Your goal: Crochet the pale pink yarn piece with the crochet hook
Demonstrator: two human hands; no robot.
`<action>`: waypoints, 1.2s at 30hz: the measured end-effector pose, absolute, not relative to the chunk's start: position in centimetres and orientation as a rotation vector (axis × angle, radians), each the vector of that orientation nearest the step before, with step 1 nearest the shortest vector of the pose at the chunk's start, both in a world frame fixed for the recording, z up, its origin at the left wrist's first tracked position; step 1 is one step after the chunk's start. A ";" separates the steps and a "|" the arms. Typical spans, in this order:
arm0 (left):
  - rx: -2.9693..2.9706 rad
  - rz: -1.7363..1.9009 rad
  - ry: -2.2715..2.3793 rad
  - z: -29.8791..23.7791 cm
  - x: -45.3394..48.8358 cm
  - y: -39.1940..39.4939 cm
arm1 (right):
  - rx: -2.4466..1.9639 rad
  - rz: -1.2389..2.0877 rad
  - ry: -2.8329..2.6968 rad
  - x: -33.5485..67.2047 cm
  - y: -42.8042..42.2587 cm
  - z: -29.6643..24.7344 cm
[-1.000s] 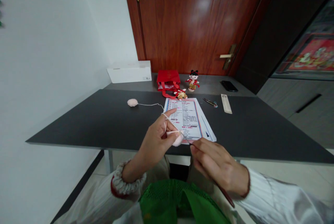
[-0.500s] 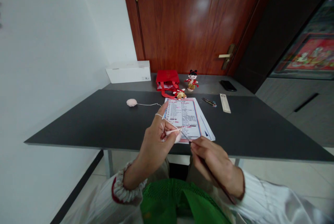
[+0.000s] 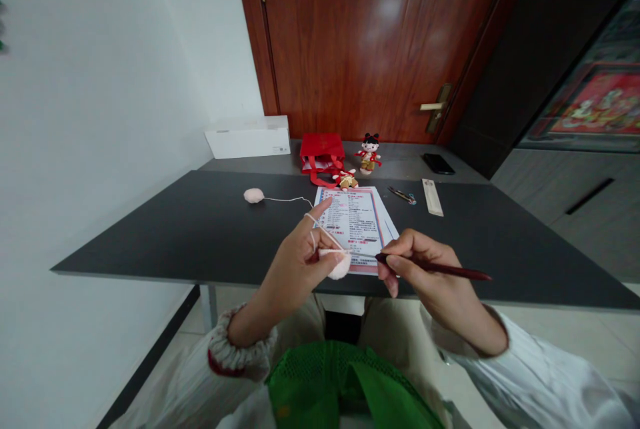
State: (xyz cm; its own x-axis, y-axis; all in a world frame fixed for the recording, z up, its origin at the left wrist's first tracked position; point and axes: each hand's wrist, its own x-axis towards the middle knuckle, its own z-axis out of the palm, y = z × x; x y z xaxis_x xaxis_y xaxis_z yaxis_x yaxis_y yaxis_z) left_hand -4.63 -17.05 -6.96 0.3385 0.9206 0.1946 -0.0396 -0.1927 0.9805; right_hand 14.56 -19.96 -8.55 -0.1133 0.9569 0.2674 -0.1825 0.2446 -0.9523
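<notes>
My left hand pinches a small pale pink crochet piece, with the yarn looped over its raised forefinger. My right hand grips a dark red crochet hook, its tip pointing left at the piece and its handle sticking out to the right. Both hands hover over the near edge of the dark table. The yarn runs back to a small pink ball on the table. A printed instruction sheet lies just beyond my hands.
At the back stand a white box, a red gift bag and two small dolls. A phone, a ruler-like strip and small tools lie to the right. A wooden door stands behind. A green mesh bag rests on my lap.
My right hand has turned over and risen, so the hook handle now points right instead of down toward me. My left hand has barely shifted with the piece.
</notes>
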 end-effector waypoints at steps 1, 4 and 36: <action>1.470 1.061 0.829 -6.9 -4.6 -17.0 | -0.799 1.253 -1.264 14.7 -19.7 -8.6; 1.426 1.020 0.798 -6.8 -4.6 -16.7 | -0.694 1.498 -1.104 15.0 -18.9 -9.0; 1.073 0.997 0.674 -6.4 -3.4 -17.0 | -0.674 -0.248 -1.987 12.5 -19.7 -11.4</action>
